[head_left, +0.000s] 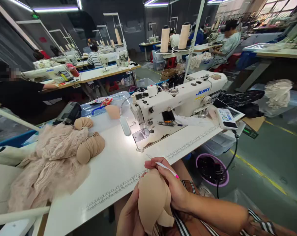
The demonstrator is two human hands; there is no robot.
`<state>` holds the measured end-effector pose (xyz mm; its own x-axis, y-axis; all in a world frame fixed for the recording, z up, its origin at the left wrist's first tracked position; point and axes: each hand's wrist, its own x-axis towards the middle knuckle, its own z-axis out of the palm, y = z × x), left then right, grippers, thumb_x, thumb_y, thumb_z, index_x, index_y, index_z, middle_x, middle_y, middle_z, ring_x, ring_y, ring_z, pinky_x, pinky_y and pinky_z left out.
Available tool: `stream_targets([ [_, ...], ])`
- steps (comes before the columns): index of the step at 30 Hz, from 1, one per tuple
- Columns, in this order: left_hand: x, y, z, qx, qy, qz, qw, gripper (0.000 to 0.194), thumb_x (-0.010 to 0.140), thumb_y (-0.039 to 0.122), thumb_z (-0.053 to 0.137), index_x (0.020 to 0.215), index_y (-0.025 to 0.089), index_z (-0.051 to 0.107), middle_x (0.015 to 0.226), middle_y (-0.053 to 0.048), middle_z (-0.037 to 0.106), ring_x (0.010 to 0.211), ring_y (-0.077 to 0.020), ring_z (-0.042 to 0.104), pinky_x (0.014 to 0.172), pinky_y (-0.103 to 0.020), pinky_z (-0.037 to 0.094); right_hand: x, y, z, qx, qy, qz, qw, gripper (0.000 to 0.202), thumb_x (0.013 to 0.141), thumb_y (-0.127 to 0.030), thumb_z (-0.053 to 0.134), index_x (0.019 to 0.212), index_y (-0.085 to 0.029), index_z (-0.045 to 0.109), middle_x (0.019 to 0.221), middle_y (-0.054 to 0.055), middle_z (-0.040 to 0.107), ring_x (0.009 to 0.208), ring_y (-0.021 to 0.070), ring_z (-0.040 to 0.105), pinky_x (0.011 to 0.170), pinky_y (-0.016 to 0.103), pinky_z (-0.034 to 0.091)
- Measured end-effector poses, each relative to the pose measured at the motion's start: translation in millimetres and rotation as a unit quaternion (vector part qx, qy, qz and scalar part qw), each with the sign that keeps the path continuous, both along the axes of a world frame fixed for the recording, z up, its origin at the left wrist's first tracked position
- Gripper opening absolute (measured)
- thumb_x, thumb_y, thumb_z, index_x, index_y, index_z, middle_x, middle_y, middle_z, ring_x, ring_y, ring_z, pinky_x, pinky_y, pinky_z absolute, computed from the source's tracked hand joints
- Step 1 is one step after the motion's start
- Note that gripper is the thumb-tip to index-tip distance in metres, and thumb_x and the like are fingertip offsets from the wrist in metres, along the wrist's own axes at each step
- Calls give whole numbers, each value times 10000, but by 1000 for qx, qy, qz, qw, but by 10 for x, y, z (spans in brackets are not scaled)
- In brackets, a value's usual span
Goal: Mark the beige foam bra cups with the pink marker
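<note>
A stack of beige fabric bra cups sits low in front of me, above my lap and near the table's front edge. My left hand is closed around the stack's left side. On the other side, my right hand holds a white pen with a pink end and also rests against the cups. The pen's tip points up and left. Two fanned piles of beige cup pieces lie on the table at left, beside a heap of pale pink lace. The underside of the held stack is hidden.
A white JUKI sewing machine stands on the white table, its lamp lit. Snips lie on its bed. A printed ruler runs along the front edge. A purple basket stands on the floor at right. Other people sit at machines behind.
</note>
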<state>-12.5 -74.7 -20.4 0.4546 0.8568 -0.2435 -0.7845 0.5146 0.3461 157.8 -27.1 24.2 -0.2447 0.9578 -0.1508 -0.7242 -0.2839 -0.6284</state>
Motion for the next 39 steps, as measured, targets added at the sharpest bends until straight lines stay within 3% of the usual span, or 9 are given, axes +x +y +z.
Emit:
stream_targets([
  [3,6,-38,81,-8,43,32,999,406,1108,366,482,1401,229,728,1517,-95,642,1541,-351,435,1328,-503,261,6,5,27,-11,18,20,1000,298,977,-472,732,1170,-263,643,1199,31,696,1012,216,664,939,377,514],
  [9,31,-88,76,-20,32,37,999,402,1080,311,560,1461,256,677,1450,-81,695,1536,-302,449,1354,-442,169,87,88,102,129,-177,116,969,341,1032,-545,672,1176,-237,676,1203,54,712,1119,222,623,1018,364,453],
  [13,68,-39,134,3,-5,22,1000,389,1063,369,568,1379,225,744,1405,-99,721,1508,-339,483,1338,-473,208,193,120,138,174,-218,89,956,289,1082,-508,600,1251,-273,612,1287,57,670,1135,234,655,1002,398,483],
  [19,86,-3,252,-8,17,47,999,363,1060,351,577,1336,220,772,1393,-97,728,1477,-356,516,1315,-485,267,318,139,298,424,-450,-3,786,157,1049,-281,611,1199,-275,657,1006,31,689,1001,237,592,933,421,429],
  [22,95,16,304,-28,29,37,999,353,1010,359,674,1326,240,778,1409,-94,719,1476,-376,510,1308,-501,281,294,191,397,464,-471,15,750,132,1015,-244,633,1143,-251,662,929,34,693,935,242,560,889,422,416],
  [29,138,48,344,-18,24,30,999,415,952,470,759,1305,253,789,1426,-102,708,1457,-409,522,1302,-526,285,219,438,542,351,-414,181,820,139,892,-178,597,1011,-231,645,822,-20,603,759,164,544,672,272,427],
  [31,155,48,319,-22,27,32,999,405,962,470,750,1306,260,789,1429,-98,707,1471,-398,510,1308,-518,272,174,503,560,353,-410,223,811,170,846,-141,598,985,-232,633,796,-43,576,714,142,516,666,259,417],
  [34,154,50,281,-17,24,40,999,377,1025,447,664,1337,263,770,1413,-95,719,1488,-377,499,1317,-521,247,126,539,567,408,-444,191,775,138,898,-185,673,1017,-239,628,870,-30,634,840,177,564,839,326,445],
  [39,65,86,329,24,6,68,997,454,1071,487,565,1418,236,713,1471,-114,677,1544,-368,425,1336,-529,190,241,419,521,366,-451,75,811,129,1062,-355,608,1069,-227,618,915,11,625,834,183,588,773,316,459],
])
